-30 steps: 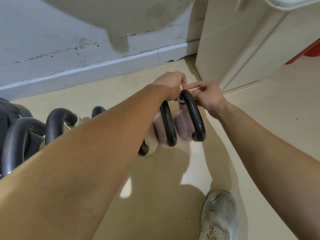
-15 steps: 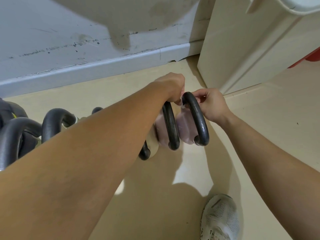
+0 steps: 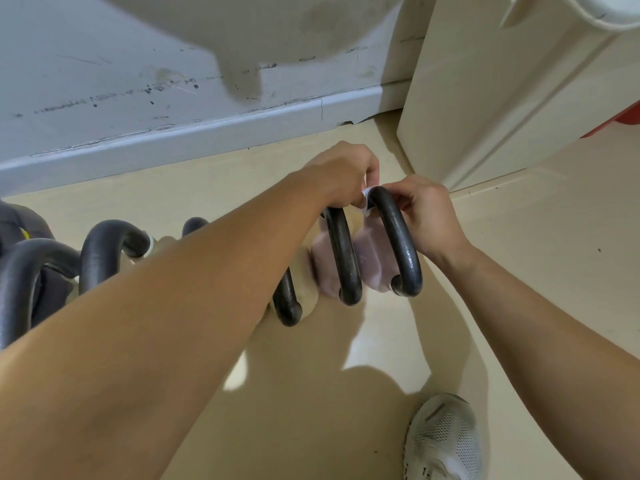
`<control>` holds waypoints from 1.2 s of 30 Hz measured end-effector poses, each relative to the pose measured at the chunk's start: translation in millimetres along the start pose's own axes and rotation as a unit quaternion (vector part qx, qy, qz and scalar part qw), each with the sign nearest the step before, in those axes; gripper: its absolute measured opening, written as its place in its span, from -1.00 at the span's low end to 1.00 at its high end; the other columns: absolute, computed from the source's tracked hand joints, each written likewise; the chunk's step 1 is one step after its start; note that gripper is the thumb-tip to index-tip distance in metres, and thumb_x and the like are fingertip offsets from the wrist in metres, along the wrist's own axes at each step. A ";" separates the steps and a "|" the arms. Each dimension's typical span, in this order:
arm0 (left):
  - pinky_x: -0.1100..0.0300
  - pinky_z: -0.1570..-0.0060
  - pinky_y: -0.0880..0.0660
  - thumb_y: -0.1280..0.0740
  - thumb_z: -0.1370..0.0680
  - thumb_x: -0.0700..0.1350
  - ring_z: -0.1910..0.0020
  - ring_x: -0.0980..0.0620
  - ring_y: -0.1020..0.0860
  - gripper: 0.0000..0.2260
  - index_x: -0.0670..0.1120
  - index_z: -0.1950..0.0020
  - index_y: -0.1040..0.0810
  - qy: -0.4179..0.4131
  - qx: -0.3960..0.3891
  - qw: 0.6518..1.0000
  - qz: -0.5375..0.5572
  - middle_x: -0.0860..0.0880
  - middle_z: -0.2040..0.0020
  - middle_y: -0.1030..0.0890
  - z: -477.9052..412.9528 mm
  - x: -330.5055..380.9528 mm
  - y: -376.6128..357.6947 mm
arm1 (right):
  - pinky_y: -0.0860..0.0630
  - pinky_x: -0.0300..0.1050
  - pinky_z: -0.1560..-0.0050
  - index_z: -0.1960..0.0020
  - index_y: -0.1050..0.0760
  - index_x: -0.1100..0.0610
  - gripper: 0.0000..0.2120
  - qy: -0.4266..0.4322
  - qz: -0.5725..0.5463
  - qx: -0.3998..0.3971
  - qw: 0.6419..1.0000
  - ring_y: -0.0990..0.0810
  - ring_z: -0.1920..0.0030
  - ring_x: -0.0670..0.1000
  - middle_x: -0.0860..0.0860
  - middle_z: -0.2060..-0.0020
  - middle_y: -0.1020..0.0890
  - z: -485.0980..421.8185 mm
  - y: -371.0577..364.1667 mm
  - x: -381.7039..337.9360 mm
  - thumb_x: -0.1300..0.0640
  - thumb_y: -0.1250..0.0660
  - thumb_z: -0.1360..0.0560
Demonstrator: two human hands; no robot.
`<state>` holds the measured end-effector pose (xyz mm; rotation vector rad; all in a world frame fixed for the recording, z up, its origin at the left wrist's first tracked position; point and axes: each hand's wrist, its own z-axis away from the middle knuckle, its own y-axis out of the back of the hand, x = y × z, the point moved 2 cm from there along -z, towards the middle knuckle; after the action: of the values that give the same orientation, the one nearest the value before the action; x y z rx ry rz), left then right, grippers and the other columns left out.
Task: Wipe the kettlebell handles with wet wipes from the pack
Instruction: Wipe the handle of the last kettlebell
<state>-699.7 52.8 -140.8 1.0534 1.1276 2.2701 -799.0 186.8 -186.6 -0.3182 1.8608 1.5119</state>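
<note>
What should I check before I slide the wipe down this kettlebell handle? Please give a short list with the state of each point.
1. Wipe is on the rightmost handle: ok, it sits at the top of the arch.
2. Left hand holds the wipe: ok, its fingers pinch it.
3. Right hand steadies the handle: ok, it grips the top.
4. Wipe is wrapped fully round the bar: cannot tell, the hands hide most of it.
5. Near leg of the handle is free: ok, it is bare down to the pink kettlebell.
6. Pack is ready for a fresh wipe: cannot tell, it is not in view.
</note>
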 end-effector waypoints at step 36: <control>0.22 0.18 -0.49 -0.35 -0.54 -0.15 0.13 -0.02 -0.56 -0.89 -0.09 -0.01 -0.65 0.120 0.163 0.972 0.119 -0.06 0.07 -0.61 26.3 25.7 -13.5 | -0.65 0.08 -0.15 0.03 -0.73 0.05 -0.82 -0.200 -0.210 0.012 0.957 -0.74 0.04 0.07 0.04 0.09 -0.76 -10.8 18.7 -16.5 0.27 -0.39 -0.57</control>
<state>-695.7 90.1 -129.7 1.1029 1.5934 2.5089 -802.1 178.3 -161.0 -0.3408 1.3850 1.1595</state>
